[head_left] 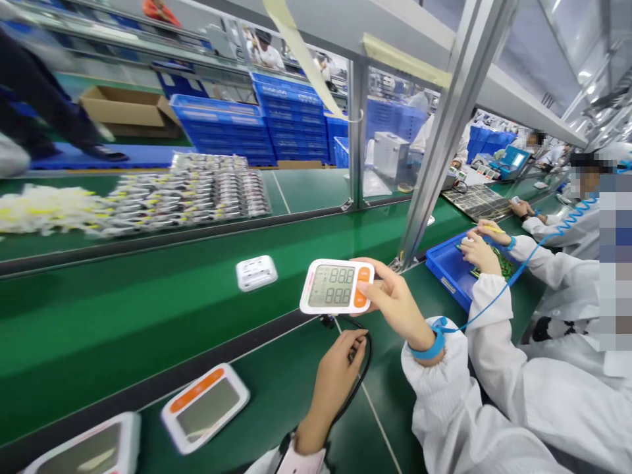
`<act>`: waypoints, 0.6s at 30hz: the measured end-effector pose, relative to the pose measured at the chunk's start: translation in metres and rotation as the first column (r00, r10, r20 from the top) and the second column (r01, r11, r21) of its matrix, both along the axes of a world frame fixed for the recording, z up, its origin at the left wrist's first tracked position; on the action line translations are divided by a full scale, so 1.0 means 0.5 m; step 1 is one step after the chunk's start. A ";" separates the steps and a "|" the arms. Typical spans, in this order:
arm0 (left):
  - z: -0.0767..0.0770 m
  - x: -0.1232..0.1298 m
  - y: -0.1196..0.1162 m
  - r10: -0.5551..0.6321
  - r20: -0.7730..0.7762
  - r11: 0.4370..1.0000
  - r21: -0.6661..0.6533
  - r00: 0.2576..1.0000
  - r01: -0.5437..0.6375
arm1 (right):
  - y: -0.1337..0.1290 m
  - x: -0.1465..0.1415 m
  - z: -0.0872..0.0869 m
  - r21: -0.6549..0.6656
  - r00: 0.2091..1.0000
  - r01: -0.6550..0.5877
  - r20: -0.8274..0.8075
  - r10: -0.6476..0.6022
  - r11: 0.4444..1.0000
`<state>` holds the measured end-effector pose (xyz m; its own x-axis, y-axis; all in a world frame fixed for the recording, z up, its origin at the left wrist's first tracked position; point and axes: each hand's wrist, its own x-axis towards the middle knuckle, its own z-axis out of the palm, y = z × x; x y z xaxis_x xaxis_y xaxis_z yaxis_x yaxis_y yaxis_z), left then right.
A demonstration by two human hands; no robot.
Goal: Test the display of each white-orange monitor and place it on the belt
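Note:
A white meter with orange buttons (332, 287) is held up by my right hand (392, 299), the thumb on a button; its screen shows digits. My left hand (336, 374) is below it, fingers closed round a black cable (366, 368) near the table edge. Two more white meters lie face up with blank screens, one (207, 407) at lower left and one (89, 451) cut off at the bottom left corner. On the green belt (148, 309) rests a white casing (257, 272). A blue band circles my right wrist.
Bagged parts (197, 191) lie on the far shelf at left. A metal post (439, 145) rises behind my right hand. At right, a co-worker's hands are over a blue tray (451, 273), with a coiled blue cord nearby.

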<state>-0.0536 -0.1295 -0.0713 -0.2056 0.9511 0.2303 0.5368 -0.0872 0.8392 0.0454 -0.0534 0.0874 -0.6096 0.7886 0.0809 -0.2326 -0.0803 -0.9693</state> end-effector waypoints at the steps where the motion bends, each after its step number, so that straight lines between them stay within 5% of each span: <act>1: -0.002 -0.001 0.001 0.000 -0.005 1.000 0.005 1.000 0.000 | 0.001 0.001 0.001 0.000 1.000 0.010 0.001 -0.010 1.000; 6: -0.007 -0.006 0.003 0.004 -0.032 1.000 0.008 0.999 -0.004 | 0.009 0.043 -0.021 0.006 0.996 0.085 0.028 -0.085 0.996; 9: -0.010 -0.009 0.005 0.007 -0.041 1.000 0.004 0.999 -0.007 | 0.018 0.096 -0.065 -0.018 0.955 0.294 0.051 -0.292 0.956; 14: -0.013 -0.013 0.007 0.013 -0.044 1.000 -0.014 0.999 -0.014 | 0.068 0.184 -0.144 -0.016 0.697 0.716 0.071 -0.713 0.698; 16: -0.013 -0.014 0.008 0.016 -0.049 1.000 -0.019 0.999 -0.017 | 0.095 0.215 -0.154 0.049 0.580 0.810 0.081 -0.811 0.584; 18: -0.013 -0.014 0.009 0.019 -0.051 1.000 -0.015 0.999 -0.020 | 0.118 0.247 -0.143 0.191 0.545 0.812 0.092 -0.834 0.552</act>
<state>-0.0607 -0.1250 -0.0780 -0.2126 0.9507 0.2259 0.5803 -0.0632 0.8120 0.1688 0.0054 0.0160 0.2912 0.9408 0.1735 0.0116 0.1779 -0.9840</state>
